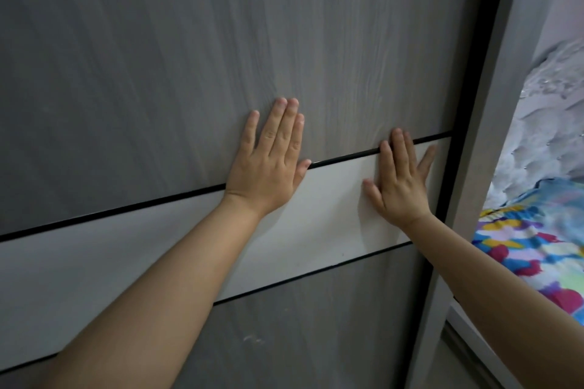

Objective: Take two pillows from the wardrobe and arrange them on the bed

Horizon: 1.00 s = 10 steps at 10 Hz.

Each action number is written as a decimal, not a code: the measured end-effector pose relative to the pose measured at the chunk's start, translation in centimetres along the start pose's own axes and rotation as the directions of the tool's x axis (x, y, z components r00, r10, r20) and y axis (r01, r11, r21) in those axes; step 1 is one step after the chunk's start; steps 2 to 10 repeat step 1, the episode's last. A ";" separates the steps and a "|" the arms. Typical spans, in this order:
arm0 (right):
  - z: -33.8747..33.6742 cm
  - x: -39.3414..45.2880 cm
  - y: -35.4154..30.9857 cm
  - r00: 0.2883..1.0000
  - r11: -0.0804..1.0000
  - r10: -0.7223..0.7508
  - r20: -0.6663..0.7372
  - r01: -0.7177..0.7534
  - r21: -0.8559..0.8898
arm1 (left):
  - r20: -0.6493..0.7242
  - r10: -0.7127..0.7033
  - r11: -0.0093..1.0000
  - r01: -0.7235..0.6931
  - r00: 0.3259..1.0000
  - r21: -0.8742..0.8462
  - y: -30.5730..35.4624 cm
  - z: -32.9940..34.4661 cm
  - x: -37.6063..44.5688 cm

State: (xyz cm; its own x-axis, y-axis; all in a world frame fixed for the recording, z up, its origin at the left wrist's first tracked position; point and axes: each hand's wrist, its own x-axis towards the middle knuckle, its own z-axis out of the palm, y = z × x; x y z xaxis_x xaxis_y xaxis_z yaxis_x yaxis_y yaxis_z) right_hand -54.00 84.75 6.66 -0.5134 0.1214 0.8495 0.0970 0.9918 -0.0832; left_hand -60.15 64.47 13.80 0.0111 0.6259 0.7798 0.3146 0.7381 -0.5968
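- The wardrobe door [158,57], a grey wood-grain sliding panel, fills most of the head view, from 9 o'clock across to about 2 o'clock.
- A pale white band [341,186] crosses the door on a slant, rising from 8 o'clock toward 2 o'clock, edged above and below by thin black strips.
- The left hand [268,167] lies flat on the door just past centre toward 12 o'clock, palm down and fingers spread, grasping nothing; its fingers rest on the grey panel and its wrist sits over the upper black strip.
- The right hand [399,180] lies flat toward 3 o'clock of the left hand, released and splayed, mostly on the white band with its fingertips reaching over the upper strip.
- The two hands are near each other but apart.
- A dark door edge and a light grey frame post [467,167] run from 1 o'clock down to 5 o'clock.
- Beyond the post, at 3 to 4 o'clock, the bed [537,249] shows a bright multicoloured sheet, with a white tufted headboard [546,110] above it at 2 o'clock.
- No pillows can be seen; the wardrobe interior is hidden behind the door.
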 end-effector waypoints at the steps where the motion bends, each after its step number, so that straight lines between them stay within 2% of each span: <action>1: -1.6 -0.3 -0.8 0.998 0.998 0.017 -0.067 -0.013 0.060 | 0.057 -0.021 0.999 0.023 0.998 -0.040 0.0 -0.3 0.2; 10: -1.6 -0.3 -0.8 0.998 0.998 0.017 -0.067 -0.013 0.060 | 0.057 -0.021 0.999 0.023 0.998 -0.040 0.0 -0.3 0.2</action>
